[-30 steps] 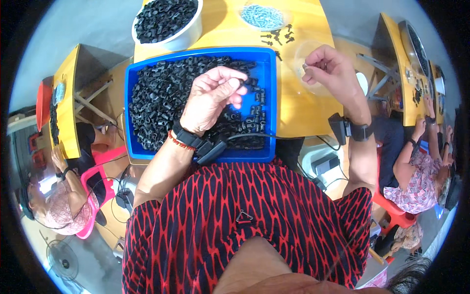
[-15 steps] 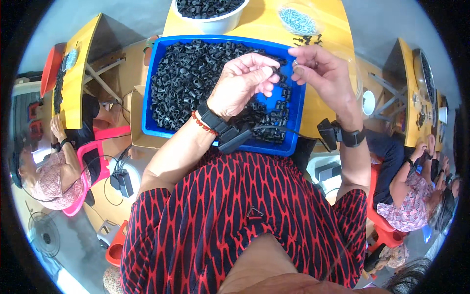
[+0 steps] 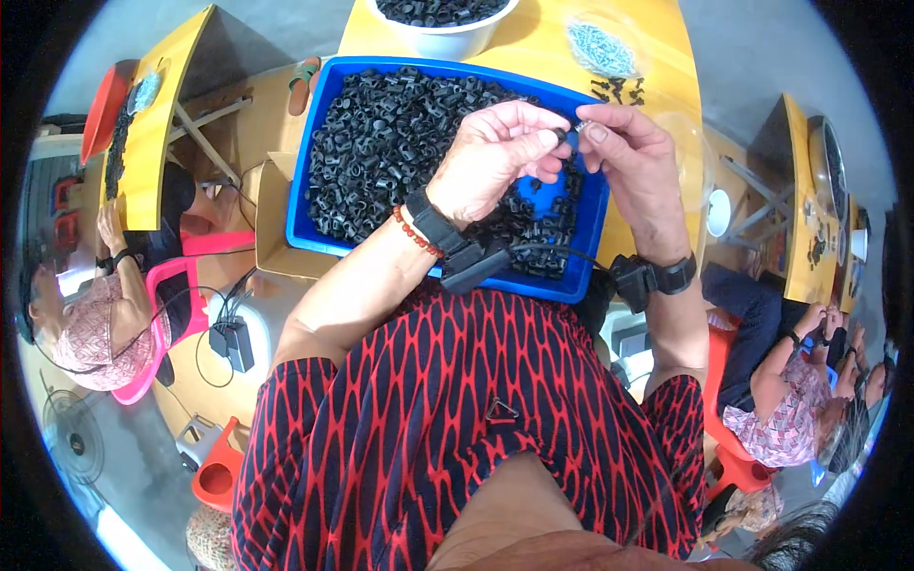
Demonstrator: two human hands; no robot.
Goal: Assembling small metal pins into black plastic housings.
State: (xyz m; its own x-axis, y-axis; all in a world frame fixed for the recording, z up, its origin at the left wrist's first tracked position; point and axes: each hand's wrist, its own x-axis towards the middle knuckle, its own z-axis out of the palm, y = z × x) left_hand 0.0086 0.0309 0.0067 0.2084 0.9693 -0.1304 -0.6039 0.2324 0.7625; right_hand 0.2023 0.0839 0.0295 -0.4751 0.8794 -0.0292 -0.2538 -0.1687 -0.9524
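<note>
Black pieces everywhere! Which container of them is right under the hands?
The blue tray. Both hands, the left hand and the right hand, meet above its right side; the white bowl of black pieces sits farther away, behind it.

Black parts (image 3: 400, 143) fill a blue tray (image 3: 314, 143) on a yellow table (image 3: 533, 43).
</note>
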